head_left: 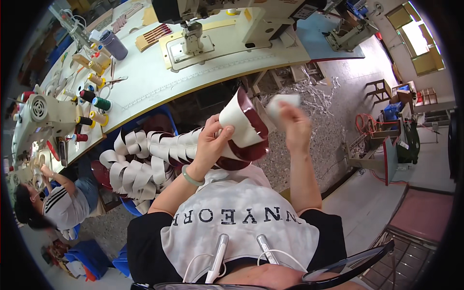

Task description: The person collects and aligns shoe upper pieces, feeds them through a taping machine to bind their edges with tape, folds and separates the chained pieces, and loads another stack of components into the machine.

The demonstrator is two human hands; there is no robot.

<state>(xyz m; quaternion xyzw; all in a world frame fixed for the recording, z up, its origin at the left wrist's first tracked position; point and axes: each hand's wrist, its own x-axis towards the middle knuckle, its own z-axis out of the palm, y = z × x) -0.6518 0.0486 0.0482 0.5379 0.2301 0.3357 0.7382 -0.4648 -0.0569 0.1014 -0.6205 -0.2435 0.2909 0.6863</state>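
Note:
My left hand (212,138) grips a white curved leather piece (237,122) with a glossy dark red inner side, its thumb on the white face. More dark red glossy material shows directly beneath it. Trailing off to the left from this hand is a long chain of overlapping white leather bands (166,145), with several bunched in a heap. My right hand (294,118) is raised just right of the held piece, blurred by motion. Its fingers are closed on a small white piece (280,104), also smeared, whose kind I cannot make out.
A sewing machine (193,38) stands on the white worktable (193,77) ahead. Thread spools (101,103), scissors (116,79) and a dark cup (114,44) sit on its left. White scraps (314,96) litter the floor. Another person (67,198) works at far left.

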